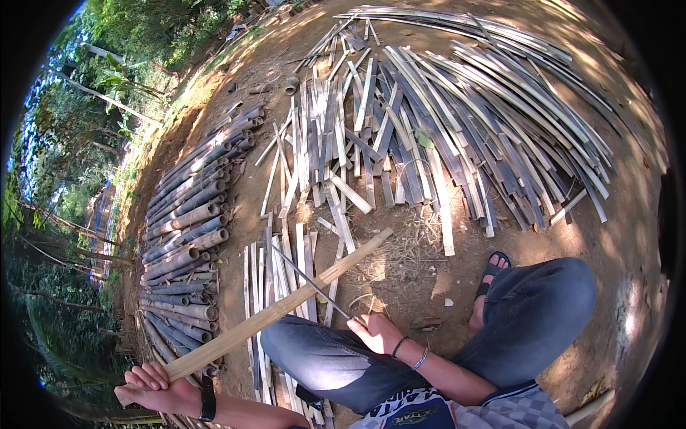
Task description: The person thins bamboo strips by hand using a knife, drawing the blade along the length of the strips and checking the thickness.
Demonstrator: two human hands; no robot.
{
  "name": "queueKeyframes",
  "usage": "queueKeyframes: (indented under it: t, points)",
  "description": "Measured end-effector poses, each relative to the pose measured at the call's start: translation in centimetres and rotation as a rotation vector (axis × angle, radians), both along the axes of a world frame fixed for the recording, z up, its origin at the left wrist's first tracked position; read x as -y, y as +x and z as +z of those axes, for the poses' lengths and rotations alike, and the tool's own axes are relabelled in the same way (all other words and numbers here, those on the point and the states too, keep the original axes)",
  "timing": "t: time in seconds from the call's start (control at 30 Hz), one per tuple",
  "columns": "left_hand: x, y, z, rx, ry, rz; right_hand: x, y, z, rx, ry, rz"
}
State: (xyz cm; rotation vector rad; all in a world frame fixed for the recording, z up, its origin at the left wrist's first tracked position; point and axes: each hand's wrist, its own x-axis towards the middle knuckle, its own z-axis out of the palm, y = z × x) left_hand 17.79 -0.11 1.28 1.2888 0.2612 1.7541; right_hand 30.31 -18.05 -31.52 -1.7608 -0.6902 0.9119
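My left hand (158, 388) is wrapped round the lower end of a pale bamboo strip (277, 308), which slants up to the right across my lap. In my right hand (375, 334) is a long thin dark blade (312, 282), probably a machete, its handle mostly hidden by the fingers. The blade points up and to the left and crosses behind or against the strip near its middle; I cannot tell whether they touch. Beneath both lies a bundle of narrow split strips (255, 293), beside my bent knee.
A broad pile of split bamboo strips (457, 129) spreads over the ground ahead. Round bamboo poles (187, 220) are stacked at the left. Shavings (411, 268) litter the soil near my sandalled foot (491, 275). Trees and bushes (78, 143) stand beyond the poles.
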Motion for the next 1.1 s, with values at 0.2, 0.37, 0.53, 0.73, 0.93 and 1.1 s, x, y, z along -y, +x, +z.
queueKeyframes:
  t: [0.2,0.37,0.53,0.73,0.93,1.1]
  points:
    - [-0.3,1.2,0.0,-0.013,0.024,-0.004,-1.3,1.8,-9.3,-0.396,0.056,-0.433]
    - [-2.0,-0.5,0.4,-0.038,0.033,-0.019,-1.1,1.4,-2.9,-0.145,0.036,-0.145]
    - [-2.6,0.5,0.4,-0.053,0.016,-0.009,-0.9,3.3,-5.5,-0.158,-0.081,-0.207]
    - [-2.3,1.0,0.7,-0.071,-0.034,0.05,-1.0,2.1,-8.4,-0.27,-0.003,-0.442]
    - [-5.5,0.5,0.6,-0.058,-0.063,0.054,-0.9,3.4,-9.6,-0.156,-0.09,-0.376]
    - [-6.4,0.8,0.8,-0.057,-0.097,0.022,-0.7,2.7,-13.0,-0.26,-0.146,-0.545]
